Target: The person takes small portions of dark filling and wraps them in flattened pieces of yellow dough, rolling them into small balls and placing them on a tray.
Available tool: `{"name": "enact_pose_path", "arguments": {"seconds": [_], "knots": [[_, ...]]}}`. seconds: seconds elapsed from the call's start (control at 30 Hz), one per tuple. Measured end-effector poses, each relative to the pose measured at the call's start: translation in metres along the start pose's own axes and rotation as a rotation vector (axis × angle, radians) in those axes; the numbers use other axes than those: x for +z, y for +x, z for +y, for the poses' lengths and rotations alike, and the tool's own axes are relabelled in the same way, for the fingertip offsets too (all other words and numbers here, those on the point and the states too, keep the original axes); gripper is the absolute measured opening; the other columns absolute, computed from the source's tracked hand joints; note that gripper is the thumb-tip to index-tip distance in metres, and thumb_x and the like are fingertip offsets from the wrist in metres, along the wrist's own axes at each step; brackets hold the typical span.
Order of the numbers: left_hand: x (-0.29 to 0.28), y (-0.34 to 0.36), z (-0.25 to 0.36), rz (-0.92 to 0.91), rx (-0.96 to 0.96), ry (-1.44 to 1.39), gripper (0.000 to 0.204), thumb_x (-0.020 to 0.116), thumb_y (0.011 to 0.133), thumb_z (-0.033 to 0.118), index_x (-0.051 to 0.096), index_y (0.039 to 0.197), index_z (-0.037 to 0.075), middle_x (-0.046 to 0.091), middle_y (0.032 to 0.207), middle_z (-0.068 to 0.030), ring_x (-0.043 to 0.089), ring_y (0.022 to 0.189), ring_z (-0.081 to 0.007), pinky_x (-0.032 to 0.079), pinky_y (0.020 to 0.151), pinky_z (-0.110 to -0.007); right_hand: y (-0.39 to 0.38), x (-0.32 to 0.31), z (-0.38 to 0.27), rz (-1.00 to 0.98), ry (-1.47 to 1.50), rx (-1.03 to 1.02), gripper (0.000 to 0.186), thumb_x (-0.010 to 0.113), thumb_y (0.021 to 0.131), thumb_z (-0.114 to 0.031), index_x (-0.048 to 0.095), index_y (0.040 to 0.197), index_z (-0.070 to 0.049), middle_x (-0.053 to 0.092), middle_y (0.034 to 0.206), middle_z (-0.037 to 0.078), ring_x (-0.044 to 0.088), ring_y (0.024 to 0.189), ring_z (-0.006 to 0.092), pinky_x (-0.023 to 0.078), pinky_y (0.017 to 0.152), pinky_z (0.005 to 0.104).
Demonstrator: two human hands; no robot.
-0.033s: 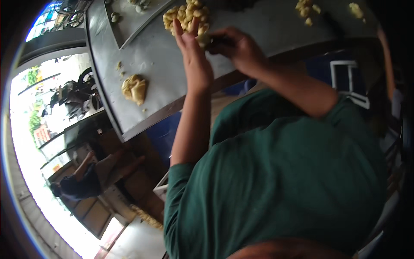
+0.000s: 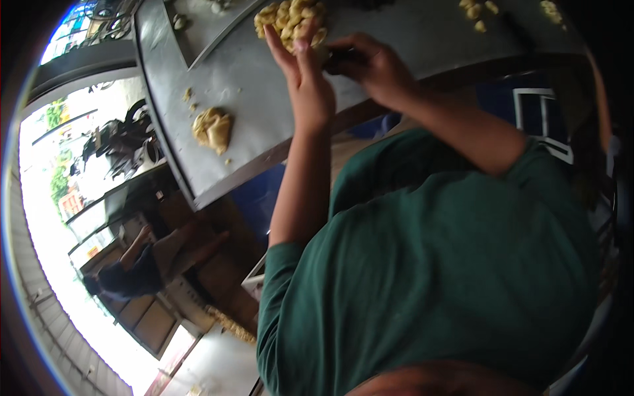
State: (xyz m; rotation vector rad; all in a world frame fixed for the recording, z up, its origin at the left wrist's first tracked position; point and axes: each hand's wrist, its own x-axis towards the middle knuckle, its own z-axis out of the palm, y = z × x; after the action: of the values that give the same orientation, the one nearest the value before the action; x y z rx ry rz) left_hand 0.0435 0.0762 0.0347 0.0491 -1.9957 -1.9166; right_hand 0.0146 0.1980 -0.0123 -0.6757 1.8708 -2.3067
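My left hand (image 2: 310, 86) is raised beside a heap of small yellow dough pieces (image 2: 284, 20), some fingers upright and apart, its thumb at a small pale piece (image 2: 318, 54) that looks held there. Just right of it, my right hand (image 2: 373, 69) has its fingers curled toward that piece; something dark at the fingertips is too unclear to name. A lump of smooth yellow dough (image 2: 212, 129) with a few crumbs lies on the metal table (image 2: 251, 132), left of my left forearm.
A metal-edged tray (image 2: 218, 43) sits at upper left. More dough pieces (image 2: 479, 13) lie at upper right. A white frame (image 2: 541, 119) stands below the table's right part. Another person (image 2: 129, 277) is at lower left near equipment. Another arm (image 2: 598, 92) shows at far right.
The whole view has shifted slightly, so the table, dough and both hands appear a little higher and further right. The hands' grip looks much the same.
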Motion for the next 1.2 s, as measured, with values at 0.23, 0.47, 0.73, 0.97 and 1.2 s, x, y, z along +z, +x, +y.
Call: {"name": "enact_pose_path", "arguments": {"seconds": [0.23, 0.47, 0.73, 0.97, 1.2], "knots": [[-0.007, 0.002, -0.005, -0.036, -0.118, -0.041, 0.069, 0.032, 0.112, 0.037, -0.003, 0.162, 0.006, 0.065, 0.134, -0.0202, 0.058, 0.124, -0.0226, 0.042, 0.106, -0.033, -0.008, -0.008, -0.008, -0.043, -0.177, 0.143, 0.035, 0.078, 0.088, -0.015, 0.069, 0.119, -0.002, 0.070, 0.106, 0.012, 0.069, 0.093, 0.0200, 0.056, 0.082, 0.0331], [-0.060, -0.018, -0.041, -0.020, -0.085, 0.163, 0.081, 0.041, 0.111, 0.027, -0.022, 0.159, 0.012, 0.053, 0.151, -0.0126, 0.044, 0.144, -0.0262, 0.028, 0.120, -0.043, 0.021, -0.073, 0.012, -0.042, -0.619, -0.099, 0.042, 0.075, 0.090, -0.015, 0.065, 0.130, -0.011, 0.068, 0.120, 0.010, 0.066, 0.110, 0.0246, 0.053, 0.095, 0.0363], [-0.136, 0.018, -0.034, -0.172, -0.219, 0.736, 0.054, 0.022, 0.111, 0.047, 0.057, 0.144, 0.023, 0.055, 0.149, -0.0070, 0.050, 0.138, -0.0327, 0.017, 0.120, -0.061, 0.040, -0.131, 0.019, 0.069, -0.972, -0.027, 0.035, 0.072, 0.092, -0.014, 0.065, 0.125, -0.003, 0.069, 0.109, 0.016, 0.069, 0.092, 0.0284, 0.056, 0.080, 0.0387], [-0.132, -0.013, -0.044, 0.159, 0.246, 1.313, 0.033, 0.065, 0.095, 0.027, 0.061, 0.125, 0.013, 0.066, 0.118, -0.0105, 0.062, 0.113, -0.0322, 0.042, 0.100, -0.046, 0.041, -0.133, 0.024, 0.093, -0.872, -0.181, 0.031, 0.072, 0.092, -0.016, 0.067, 0.120, -0.004, 0.070, 0.097, 0.013, 0.069, 0.086, 0.0295, 0.055, 0.077, 0.0386], [-0.122, -0.010, 0.038, -0.326, -0.410, 1.201, 0.040, 0.075, 0.089, 0.024, 0.063, 0.125, 0.016, 0.068, 0.115, -0.0066, 0.065, 0.111, -0.0236, 0.052, 0.088, -0.037, 0.044, -0.136, 0.023, 0.079, -0.985, -0.184, 0.026, 0.072, 0.090, -0.014, 0.068, 0.113, -0.003, 0.070, 0.096, 0.014, 0.069, 0.088, 0.0326, 0.055, 0.078, 0.0422]]}}
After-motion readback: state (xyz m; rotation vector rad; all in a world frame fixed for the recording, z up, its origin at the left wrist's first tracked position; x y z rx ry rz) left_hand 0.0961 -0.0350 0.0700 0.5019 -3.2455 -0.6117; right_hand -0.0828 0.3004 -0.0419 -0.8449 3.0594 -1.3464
